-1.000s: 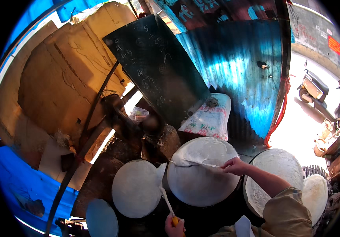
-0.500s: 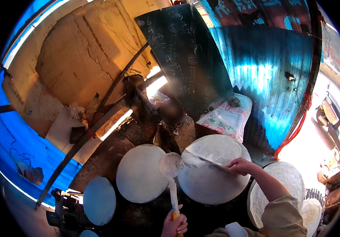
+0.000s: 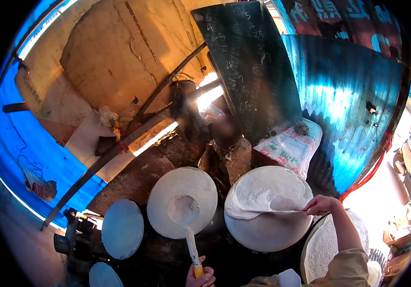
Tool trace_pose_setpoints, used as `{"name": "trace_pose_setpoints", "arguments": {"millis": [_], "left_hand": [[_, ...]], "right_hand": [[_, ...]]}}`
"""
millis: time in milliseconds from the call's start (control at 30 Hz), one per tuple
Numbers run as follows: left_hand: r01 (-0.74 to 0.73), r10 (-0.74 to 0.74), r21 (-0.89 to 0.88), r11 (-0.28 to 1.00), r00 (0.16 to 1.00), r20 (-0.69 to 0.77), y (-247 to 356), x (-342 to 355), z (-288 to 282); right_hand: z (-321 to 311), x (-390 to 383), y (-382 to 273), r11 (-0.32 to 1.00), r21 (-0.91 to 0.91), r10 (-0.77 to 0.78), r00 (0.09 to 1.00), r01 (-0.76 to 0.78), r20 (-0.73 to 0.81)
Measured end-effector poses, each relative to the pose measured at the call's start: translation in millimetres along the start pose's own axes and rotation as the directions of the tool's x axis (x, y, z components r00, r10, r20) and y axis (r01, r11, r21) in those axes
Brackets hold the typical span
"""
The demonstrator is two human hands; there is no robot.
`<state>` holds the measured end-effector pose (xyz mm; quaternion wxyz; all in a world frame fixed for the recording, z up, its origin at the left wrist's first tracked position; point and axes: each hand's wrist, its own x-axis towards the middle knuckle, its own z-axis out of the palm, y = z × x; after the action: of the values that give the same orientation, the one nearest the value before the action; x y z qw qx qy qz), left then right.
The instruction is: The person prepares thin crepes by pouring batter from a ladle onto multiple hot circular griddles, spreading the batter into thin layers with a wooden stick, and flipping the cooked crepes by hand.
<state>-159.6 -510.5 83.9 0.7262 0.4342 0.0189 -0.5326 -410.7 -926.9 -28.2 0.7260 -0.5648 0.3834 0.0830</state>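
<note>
On the largest round plate, the thin pale sheet has been drawn rightward, its edge pinched by the right hand; peeling is judged incomplete. Over the adjacent left plate, the ladle has been brought, wrapped by the left hand's curled fingers.

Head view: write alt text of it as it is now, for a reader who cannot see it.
A person's right hand pinches the edge of a thin pale layer, partly folded over on a round disc, while the left hand holds a ladle over another disc to its left. Behind are a dark board and blue corrugated wall.
</note>
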Motion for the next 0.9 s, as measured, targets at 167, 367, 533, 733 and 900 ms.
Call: {"name": "trace_pose_setpoints", "arguments": {"millis": [167, 367, 533, 733, 900], "left_hand": [[0.056, -0.049, -0.197, 0.979, 0.998, 0.041, -8.4, 27.3, 9.1], [0.017, -0.012, -0.067, 0.998, 0.998, 0.068, -3.4, 4.4, -8.0], [0.085, -0.082, -0.049, 0.995, 0.995, 0.053, -17.7, 27.8, 7.0], [0.057, -0.055, -0.07, 0.996, 0.998, 0.029, -25.1, 7.3, 3.5], [0.041, -0.042, -0.021, 0.999, 0.996, -0.081, -40.5, 15.2, 15.0]], "right_hand": [[41.3, 32.7, -45.3, 0.973, -0.228, -0.079, 0.983, 0.04, -0.167], [-5.6, -11.1, -3.6, 0.985, -0.153, 0.075, 0.997, -0.073, 0.008], [42.9, 46.3, -47.2, 0.987, -0.155, -0.063, 0.991, 0.044, -0.121], [-25.4, -30.6, 0.0, 0.963, -0.207, 0.182, 0.983, -0.173, 0.025], [14.7, 25.7, -33.4, 0.991, -0.095, -0.11, 0.971, 0.091, -0.212]]}}
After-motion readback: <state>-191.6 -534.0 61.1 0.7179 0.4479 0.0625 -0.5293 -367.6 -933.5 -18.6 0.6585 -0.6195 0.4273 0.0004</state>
